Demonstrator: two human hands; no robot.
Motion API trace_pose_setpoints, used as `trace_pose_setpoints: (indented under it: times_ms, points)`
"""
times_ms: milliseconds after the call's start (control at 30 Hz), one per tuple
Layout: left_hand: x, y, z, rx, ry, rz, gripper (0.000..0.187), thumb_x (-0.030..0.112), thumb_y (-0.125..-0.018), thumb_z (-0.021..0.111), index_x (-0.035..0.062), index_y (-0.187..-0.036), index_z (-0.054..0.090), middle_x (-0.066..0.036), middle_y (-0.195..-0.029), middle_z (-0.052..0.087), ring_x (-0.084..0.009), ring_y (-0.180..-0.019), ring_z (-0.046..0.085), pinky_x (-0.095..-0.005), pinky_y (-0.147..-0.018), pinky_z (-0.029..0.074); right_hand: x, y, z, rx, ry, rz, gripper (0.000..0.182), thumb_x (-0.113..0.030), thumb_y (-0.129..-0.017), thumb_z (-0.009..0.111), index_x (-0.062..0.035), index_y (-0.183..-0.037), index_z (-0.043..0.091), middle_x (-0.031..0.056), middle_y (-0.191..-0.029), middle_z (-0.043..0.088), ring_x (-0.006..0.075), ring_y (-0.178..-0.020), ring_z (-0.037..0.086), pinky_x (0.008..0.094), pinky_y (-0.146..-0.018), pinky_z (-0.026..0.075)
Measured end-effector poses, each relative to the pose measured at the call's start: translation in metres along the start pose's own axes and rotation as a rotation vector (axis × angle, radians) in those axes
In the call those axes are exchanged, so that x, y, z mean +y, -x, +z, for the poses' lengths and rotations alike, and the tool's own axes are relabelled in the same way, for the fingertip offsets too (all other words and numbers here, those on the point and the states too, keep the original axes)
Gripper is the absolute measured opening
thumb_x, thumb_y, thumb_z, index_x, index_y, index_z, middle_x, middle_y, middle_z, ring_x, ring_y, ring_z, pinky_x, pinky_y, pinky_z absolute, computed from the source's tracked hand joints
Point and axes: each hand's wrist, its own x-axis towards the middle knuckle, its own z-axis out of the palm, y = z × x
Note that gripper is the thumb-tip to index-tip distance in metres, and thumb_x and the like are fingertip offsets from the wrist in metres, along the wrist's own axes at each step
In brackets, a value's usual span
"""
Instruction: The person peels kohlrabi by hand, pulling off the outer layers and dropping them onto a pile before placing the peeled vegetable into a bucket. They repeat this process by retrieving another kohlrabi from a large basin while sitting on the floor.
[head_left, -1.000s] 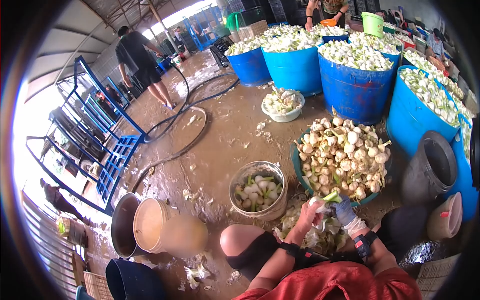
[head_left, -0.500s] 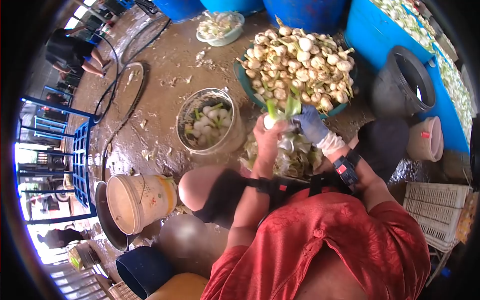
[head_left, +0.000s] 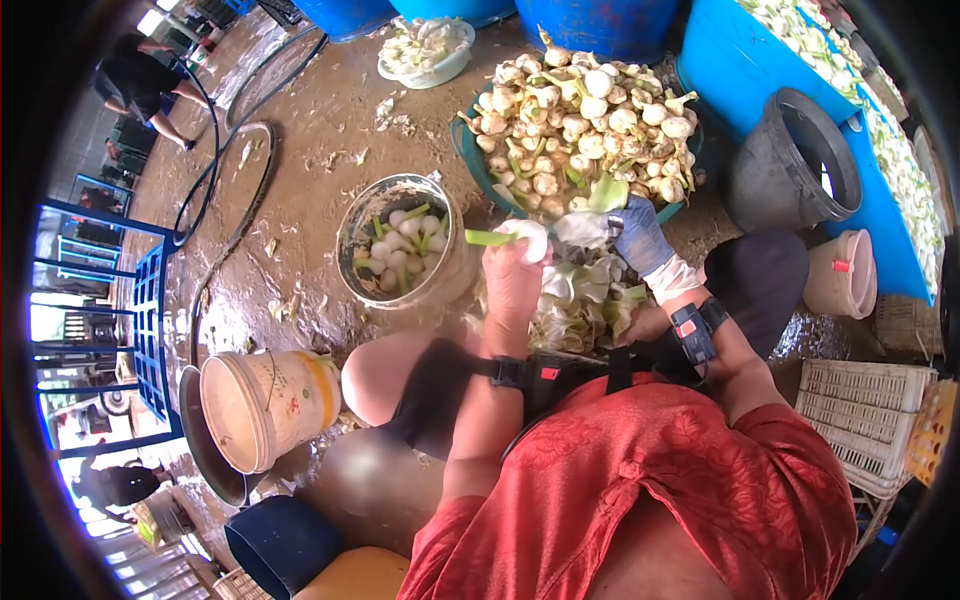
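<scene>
My left hand, bare, is closed around a peeled white bulb with a green stalk pointing left. To its right, my right hand wears a blue-palmed glove and is closed on strips of pale green and white peel. A small dark-and-shiny piece shows at its fingers; I cannot tell what it is. Below both hands lies a heap of peelings between the knees. Left of my left hand stands a bucket with peeled, green-stalked bulbs inside.
Ahead, a teal tub is piled with unpeeled bulbs. A dark grey bucket and pink bucket stand right, near blue bins. A pale bucket lies left. Hoses cross the wet floor; a person stands far left.
My hands have drawn apart: the left moved slightly left with the bulb, its stalk now pointing left instead of up. Peel is now in my right hand, apart from the bulb.
</scene>
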Motion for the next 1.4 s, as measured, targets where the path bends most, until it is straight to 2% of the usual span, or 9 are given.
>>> trace_pose_setpoints:
  times_ms: [100, 167, 333, 567, 700, 1000, 1100, 1200, 1400]
  points:
    - [0.004, 0.004, 0.016, 0.071, -0.075, 0.028, 0.045, 0.006, -0.071, 0.064, 0.0022, -0.114, 0.051, -0.011, -0.097, 0.059, -0.0217, -0.080, 0.058, -0.0312, -0.063, 0.046, 0.001, 0.000, -0.011, -0.458, 0.283, 0.445, 0.013, -0.003, -0.077, 0.059, -0.0003, -0.088, 0.062, 0.0054, -0.072, 0.063, 0.0153, -0.064, 0.060, 0.0294, -0.058, 0.048]
    - [0.004, 0.004, 0.021, 0.079, -0.127, 0.012, 0.049, 0.004, -0.070, 0.065, 0.0018, -0.117, 0.050, -0.011, -0.100, 0.058, -0.0221, -0.085, 0.058, -0.0327, -0.068, 0.048, 0.035, 0.022, -0.008, -0.707, 0.719, 0.126, 0.018, -0.012, -0.077, 0.064, -0.0037, -0.093, 0.061, 0.0147, -0.085, 0.063, 0.0227, -0.078, 0.062, 0.0324, -0.069, 0.049]
    - [-0.010, 0.010, 0.021, 0.193, -0.478, 0.073, 0.053, -0.011, -0.066, 0.064, -0.0004, -0.117, 0.055, -0.008, -0.103, 0.061, -0.0166, -0.090, 0.059, -0.0269, -0.079, 0.049, -0.029, 0.017, 0.015, -0.052, 0.118, -0.026, 0.025, -0.008, -0.072, 0.068, -0.0046, -0.096, 0.062, 0.0166, -0.088, 0.063, 0.0286, -0.080, 0.062, 0.0337, -0.070, 0.049]
    - [-0.023, 0.009, 0.009, 0.123, -0.780, 0.211, 0.030, -0.015, -0.069, 0.061, 0.0037, -0.092, 0.063, -0.006, -0.100, 0.062, -0.0116, -0.088, 0.057, -0.0257, -0.076, 0.048, -0.032, 0.009, 0.029, -0.127, 0.666, -0.149, 0.013, -0.004, -0.069, 0.063, -0.0057, -0.081, 0.058, 0.0148, -0.072, 0.058, 0.0349, -0.067, 0.058, 0.0404, -0.061, 0.048]
    - [-0.022, 0.009, 0.007, 0.073, -0.762, 0.172, 0.025, -0.014, -0.068, 0.063, 0.0031, -0.087, 0.064, -0.008, -0.103, 0.062, -0.0133, -0.092, 0.056, -0.0262, -0.078, 0.048, -0.021, 0.008, 0.030, -0.044, 0.528, -0.195, 0.009, -0.003, -0.070, 0.060, -0.0063, -0.077, 0.056, 0.0148, -0.066, 0.055, 0.0359, -0.063, 0.056, 0.0417, -0.059, 0.046]
    - [-0.008, 0.001, 0.018, 0.004, -0.238, 0.178, 0.025, -0.016, -0.069, 0.063, 0.0026, -0.086, 0.064, -0.017, -0.126, 0.050, -0.0238, -0.105, 0.055, -0.0342, -0.085, 0.051, 0.025, 0.015, 0.023, -0.057, 0.359, 0.221, 0.012, -0.013, -0.074, 0.064, -0.0048, -0.079, 0.058, 0.0171, -0.072, 0.060, 0.0347, -0.071, 0.061, 0.0396, -0.065, 0.049]
    - [-0.009, 0.001, 0.015, 0.081, -0.374, 0.178, 0.025, -0.017, -0.069, 0.062, 0.0020, -0.086, 0.065, -0.015, -0.124, 0.050, -0.0224, -0.104, 0.055, -0.0332, -0.084, 0.051, -0.016, 0.014, 0.025, -0.025, 0.120, 0.059, 0.014, -0.015, -0.073, 0.065, -0.0057, -0.081, 0.059, 0.0157, -0.073, 0.060, 0.0354, -0.070, 0.060, 0.0410, -0.063, 0.048]
    - [-0.014, 0.004, 0.016, 0.155, -0.556, 0.104, 0.026, -0.017, -0.069, 0.061, 0.0015, -0.087, 0.065, -0.014, -0.124, 0.049, -0.0199, -0.103, 0.055, -0.0311, -0.084, 0.050, -0.025, 0.009, 0.030, 0.010, 0.356, -0.234, 0.017, -0.005, -0.067, 0.066, -0.0048, -0.083, 0.059, 0.0143, -0.072, 0.059, 0.0308, -0.066, 0.060, 0.0375, -0.061, 0.047]
    - [-0.019, 0.004, 0.009, 0.101, -0.616, 0.135, 0.027, -0.017, -0.068, 0.062, 0.0015, -0.087, 0.065, -0.012, -0.120, 0.053, -0.0177, -0.102, 0.054, -0.0298, -0.084, 0.049, -0.016, 0.004, 0.031, -0.026, 0.406, -0.136, 0.008, -0.003, -0.069, 0.060, -0.0049, -0.077, 0.056, 0.0147, -0.069, 0.058, 0.0331, -0.063, 0.058, 0.0391, -0.057, 0.046]
